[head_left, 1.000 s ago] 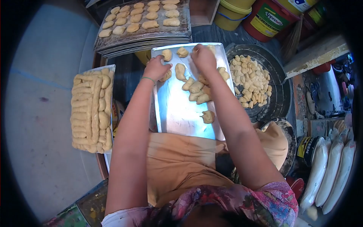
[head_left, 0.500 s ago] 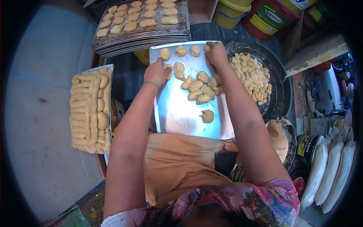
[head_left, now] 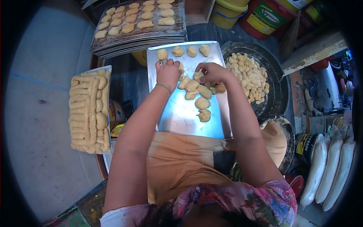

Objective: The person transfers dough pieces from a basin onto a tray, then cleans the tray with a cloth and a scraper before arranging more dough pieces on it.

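Note:
A shiny metal tray [head_left: 177, 113] rests on my lap with pieces of dough on it. My left hand [head_left: 169, 74] is cupped, its fingers curled down over dough at the tray's upper left; a dough piece [head_left: 181, 67] shows beside the thumb, and most of what lies under the palm is hidden. At the upper middle, my right hand [head_left: 213, 73] has its thumb and fingers around a dough ball [head_left: 197, 76]. Below both hands sits a cluster of dough pieces [head_left: 191, 86]. Several rounded pieces [head_left: 178, 51] form a row along the far edge.
Right of the tray, a round dark pan [head_left: 278, 94] holds a heap of small dough pieces [head_left: 246, 75]. A dough-loaded tray [head_left: 89, 111] stands at left. Stacked baking trays [head_left: 140, 42] with shaped dough are at the back, near a yellow bucket [head_left: 227, 17] and a red bucket [head_left: 261, 22].
My right hand has left the far right corner and come down to the cluster, where it grips a dough ball. A fourth ball now shows in the far row. My left hand has shifted slightly right.

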`<state>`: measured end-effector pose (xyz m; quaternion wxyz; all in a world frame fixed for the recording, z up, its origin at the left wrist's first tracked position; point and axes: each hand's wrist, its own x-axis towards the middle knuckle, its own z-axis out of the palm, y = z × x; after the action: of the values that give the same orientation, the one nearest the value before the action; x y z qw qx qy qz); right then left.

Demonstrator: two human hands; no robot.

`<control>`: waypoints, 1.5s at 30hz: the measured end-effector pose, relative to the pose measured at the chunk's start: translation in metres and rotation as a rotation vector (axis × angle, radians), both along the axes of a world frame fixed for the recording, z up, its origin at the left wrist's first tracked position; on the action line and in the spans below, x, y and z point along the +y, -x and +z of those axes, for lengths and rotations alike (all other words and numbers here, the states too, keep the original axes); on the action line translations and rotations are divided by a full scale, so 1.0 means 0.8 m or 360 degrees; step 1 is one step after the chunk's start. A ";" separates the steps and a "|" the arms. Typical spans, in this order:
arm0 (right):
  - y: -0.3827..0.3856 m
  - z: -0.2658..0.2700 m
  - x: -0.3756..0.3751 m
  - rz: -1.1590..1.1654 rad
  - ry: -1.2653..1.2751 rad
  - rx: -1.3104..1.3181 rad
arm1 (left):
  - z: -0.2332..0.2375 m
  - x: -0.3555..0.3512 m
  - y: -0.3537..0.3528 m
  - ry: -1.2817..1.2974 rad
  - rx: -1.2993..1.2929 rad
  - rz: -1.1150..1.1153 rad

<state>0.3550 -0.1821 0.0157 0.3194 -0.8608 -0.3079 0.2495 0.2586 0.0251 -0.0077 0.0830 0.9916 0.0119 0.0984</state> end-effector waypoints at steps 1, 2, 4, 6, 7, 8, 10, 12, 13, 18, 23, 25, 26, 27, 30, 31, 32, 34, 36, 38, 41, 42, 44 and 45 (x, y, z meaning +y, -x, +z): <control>0.005 -0.004 -0.002 0.0066 -0.0044 0.0081 | 0.000 -0.002 -0.001 0.0004 0.0001 -0.0007; 0.006 -0.006 -0.002 -0.0072 -0.0172 0.0086 | 0.000 -0.003 -0.001 0.0006 0.0006 0.0011; 0.005 -0.010 0.004 -0.0347 -0.0433 0.0100 | 0.002 -0.003 -0.001 0.0007 0.0023 0.0049; 0.007 -0.025 0.024 -0.0557 -0.0537 -0.0041 | 0.000 0.000 -0.001 0.0126 -0.0027 0.0087; 0.011 -0.026 0.035 -0.0556 -0.0378 -0.0172 | 0.001 0.003 -0.001 0.0184 -0.0057 0.0107; 0.013 -0.025 0.039 -0.0554 -0.0218 -0.0302 | 0.002 0.008 0.001 0.0176 0.0041 0.0059; 0.015 -0.004 0.035 -0.0562 -0.0102 -0.0314 | 0.020 0.014 0.007 0.0155 0.0234 -0.0042; 0.014 0.015 0.026 -0.0564 0.0021 -0.0325 | 0.018 0.018 0.005 0.0128 0.0223 -0.0051; 0.012 0.017 0.008 -0.0640 0.0010 -0.0530 | 0.015 0.017 0.005 0.0121 0.0220 -0.0055; -0.007 -0.020 -0.063 -0.0651 0.0231 -0.0263 | -0.009 -0.008 -0.006 0.0060 -0.0072 -0.0152; -0.011 -0.022 -0.044 -0.0930 -0.0371 -0.0240 | -0.008 -0.042 -0.012 -0.0014 0.0146 -0.0370; -0.014 -0.033 -0.025 -0.0864 -0.0322 -0.0369 | -0.008 -0.048 -0.012 -0.0078 0.0192 -0.0366; -0.014 -0.038 -0.016 -0.0830 -0.0298 -0.0436 | -0.008 -0.049 -0.012 -0.0110 0.0211 -0.0364; -0.003 -0.041 -0.010 -0.0757 -0.0211 -0.0524 | -0.005 -0.051 -0.012 -0.0129 0.0249 -0.0363; -0.004 -0.046 -0.012 -0.0702 -0.0219 -0.0743 | 0.004 -0.052 -0.007 -0.0133 0.0188 -0.0374; 0.000 -0.040 -0.019 -0.0792 -0.0259 -0.0668 | 0.004 -0.050 0.003 -0.0091 0.0066 -0.0385; 0.009 -0.035 -0.031 -0.0880 -0.0300 -0.0589 | 0.005 -0.049 0.013 -0.0052 -0.0054 -0.0394; 0.033 -0.031 -0.053 -0.0827 -0.0225 -0.0398 | 0.017 -0.048 0.035 0.0134 0.0312 -0.0449; 0.060 -0.039 -0.070 -0.0565 0.0033 -0.0188 | 0.021 -0.056 0.060 0.0253 0.0490 -0.0448; 0.078 -0.024 -0.077 -0.0429 0.0095 0.0040 | 0.024 -0.066 0.084 0.0283 0.0470 -0.0383; 0.088 -0.019 -0.083 -0.0157 0.0145 0.0413 | 0.040 -0.071 0.110 0.0252 0.0775 -0.0356; 0.088 -0.016 -0.085 -0.0050 0.0155 0.0535 | 0.045 -0.070 0.118 0.0256 0.0879 -0.0342; 0.089 -0.012 -0.083 -0.0277 -0.0012 0.0334 | 0.045 -0.060 0.134 0.0375 0.0883 -0.0291; 0.090 -0.007 -0.078 -0.0499 -0.0104 0.0292 | 0.047 -0.056 0.145 0.0455 0.0806 -0.0253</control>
<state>0.2831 -0.2447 0.0098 0.4090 -0.8610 -0.1475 0.2639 0.1429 -0.0198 0.0297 0.2237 0.9607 -0.0317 -0.1614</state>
